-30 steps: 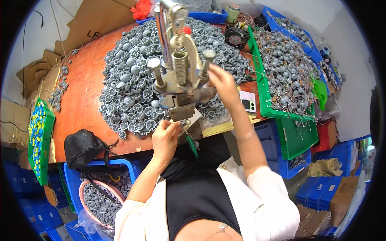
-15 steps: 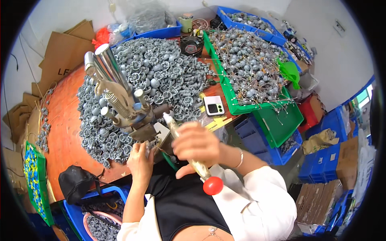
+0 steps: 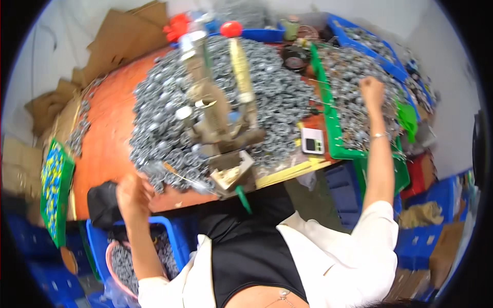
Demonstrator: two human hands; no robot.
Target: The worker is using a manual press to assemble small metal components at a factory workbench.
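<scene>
My right hand (image 3: 372, 93) reaches over the green tray (image 3: 331, 118) at the right, which is heaped with grey ball-shaped parts (image 3: 346, 77) on thin wires. Its fingers are closed, and what they hold, if anything, is hidden. At the near edge of the table my left hand (image 3: 133, 197) is smeared by motion, beside a black bag (image 3: 102, 205). Between my hands stands a metal hand press (image 3: 215, 110). Its lever (image 3: 240, 69) points up, topped by a red knob (image 3: 231, 29). Neither hand touches the press.
A big heap of grey plastic shells (image 3: 164, 113) covers the orange table (image 3: 108, 123) around the press. A phone (image 3: 312, 140) lies by the green tray. A green tray of blue and yellow parts (image 3: 54, 172) is far left; a blue bin (image 3: 177, 241) stands below the table.
My right hand has left the press lever and moved far right over the green tray. The lever has swung up. My left hand has moved left, away from the press. The view has shifted.
</scene>
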